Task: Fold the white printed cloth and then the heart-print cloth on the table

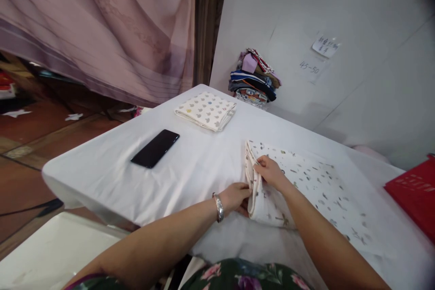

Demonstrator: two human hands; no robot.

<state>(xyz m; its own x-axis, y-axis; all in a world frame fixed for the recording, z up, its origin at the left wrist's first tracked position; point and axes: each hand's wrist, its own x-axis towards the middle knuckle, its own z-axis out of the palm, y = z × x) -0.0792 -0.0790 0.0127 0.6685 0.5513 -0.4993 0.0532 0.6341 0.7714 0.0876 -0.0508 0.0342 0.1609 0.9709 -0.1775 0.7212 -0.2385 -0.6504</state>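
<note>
A white cloth with small scattered prints (316,181) lies flat on the white-covered table, its left end folded in layers. My left hand (236,197), with a silver bracelet at the wrist, holds the near part of that folded edge, fingers partly hidden under it. Farther up the same edge, my right hand (270,171) pinches the layers between thumb and fingers. Beyond my hands sits a folded cloth with grey prints (207,109). A black phone (155,148) rests to the left of both cloths.
The white table (102,158) has its rounded corner at the left. Stacked clothes (254,77) stand behind it near the wall. A red container (414,190) is at the right edge. A white stool (57,249) stands at lower left, and a pink curtain (136,22) hangs behind.
</note>
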